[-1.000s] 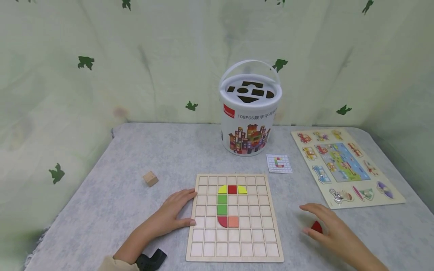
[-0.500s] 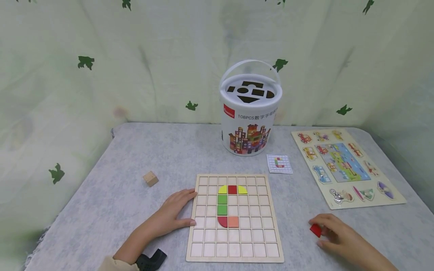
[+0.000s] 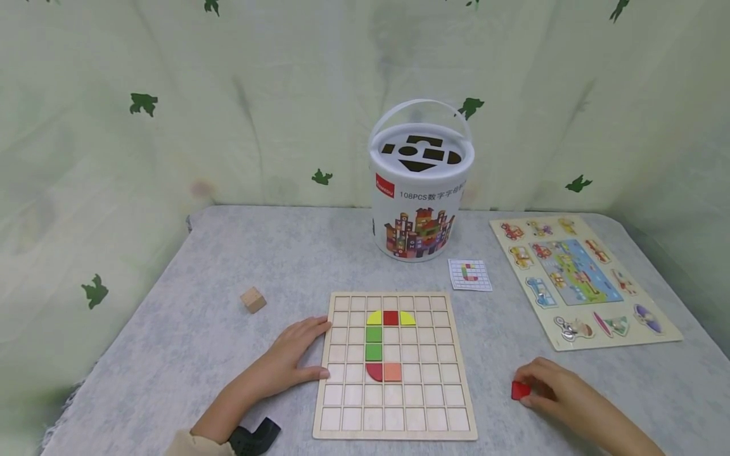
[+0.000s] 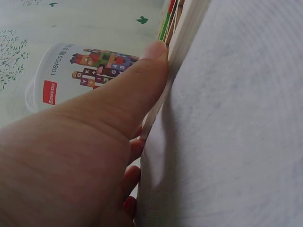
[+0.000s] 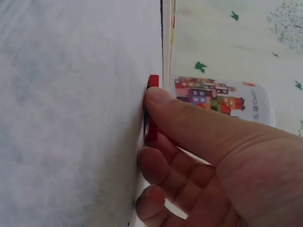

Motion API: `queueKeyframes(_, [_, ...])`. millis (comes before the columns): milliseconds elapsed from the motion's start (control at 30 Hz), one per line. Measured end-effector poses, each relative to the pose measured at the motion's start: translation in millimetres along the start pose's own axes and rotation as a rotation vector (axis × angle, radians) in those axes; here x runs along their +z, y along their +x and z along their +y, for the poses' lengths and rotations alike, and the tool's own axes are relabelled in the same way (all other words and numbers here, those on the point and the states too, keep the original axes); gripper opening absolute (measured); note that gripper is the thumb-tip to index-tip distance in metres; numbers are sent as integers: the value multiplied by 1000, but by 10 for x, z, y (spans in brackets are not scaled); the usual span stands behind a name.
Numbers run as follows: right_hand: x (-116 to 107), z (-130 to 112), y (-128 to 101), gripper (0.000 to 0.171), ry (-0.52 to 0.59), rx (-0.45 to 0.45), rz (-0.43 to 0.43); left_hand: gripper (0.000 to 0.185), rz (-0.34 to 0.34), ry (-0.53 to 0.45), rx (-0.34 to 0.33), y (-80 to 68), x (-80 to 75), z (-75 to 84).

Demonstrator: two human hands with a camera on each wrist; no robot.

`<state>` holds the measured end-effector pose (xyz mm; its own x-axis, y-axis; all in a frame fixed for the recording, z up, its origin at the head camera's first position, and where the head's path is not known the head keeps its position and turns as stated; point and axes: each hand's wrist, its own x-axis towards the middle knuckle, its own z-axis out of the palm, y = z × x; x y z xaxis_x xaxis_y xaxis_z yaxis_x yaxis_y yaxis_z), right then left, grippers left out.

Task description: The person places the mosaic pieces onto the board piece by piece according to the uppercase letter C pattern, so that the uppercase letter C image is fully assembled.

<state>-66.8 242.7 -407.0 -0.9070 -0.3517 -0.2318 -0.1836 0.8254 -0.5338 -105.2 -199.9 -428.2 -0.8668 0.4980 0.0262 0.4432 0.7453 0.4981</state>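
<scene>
My left hand [image 3: 288,356] rests at the left edge of a wooden grid board [image 3: 393,427], its thumb [image 4: 154,56] touching the rim and its fingers relaxed. Coloured tiles lie in the grid: two yellow quarter-rounds, a red square [image 3: 390,318], two green squares [image 3: 373,351], a red quarter-round [image 3: 374,372] and an orange square [image 3: 393,372]. To the right of the board, my right hand [image 3: 561,392] pinches a small red tile [image 3: 519,390] between thumb and fingers, close to the tabletop. In the right wrist view the red tile [image 5: 154,127] shows edge-on, partly behind the thumb.
A small card [image 3: 470,276] with a grid pattern lies beyond the board's right corner. Behind stands a white bucket [image 3: 419,209] with a handle. A picture puzzle board [image 3: 582,278] is at the right, and a wooden cube [image 3: 253,301] at the left.
My right hand first hovered with spread fingers over the red tile, then took hold of it. It has since shifted slightly left with the tile. My left hand has stayed put.
</scene>
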Motion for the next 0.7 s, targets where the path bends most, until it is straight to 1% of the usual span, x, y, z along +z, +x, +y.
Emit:
queueKeyframes(133, [-40,-84,31,23,-3,-86,29,77,3,-3,-3,0,-7,4])
queueKeyframes(300, [-81,-287,111,21,32,-299,97,77,5,2,-4,0,-6,-1])
queueKeyframes(367, [-74,-400,160,20,60,-374,101,77,6,4,-3,0,-4,-4])
queueKeyframes(433, [-46,-514,214,19,80,-426,95,77,6,-1,-3,-1,-4,-4])
queueKeyframes(500, [-2,-623,278,18,91,-453,75,77,6,-8,0,-2,-5,-5])
queueKeyframes(533, [27,-672,312,18,80,-460,69,77,5,-10,2,-3,-5,-6])
queueKeyframes(633, [127,-790,418,18,50,-462,41,77,3,-11,6,-3,-3,-8])
queueKeyframes(700, [200,-844,490,19,48,-456,17,76,2,-10,5,-4,0,-8])
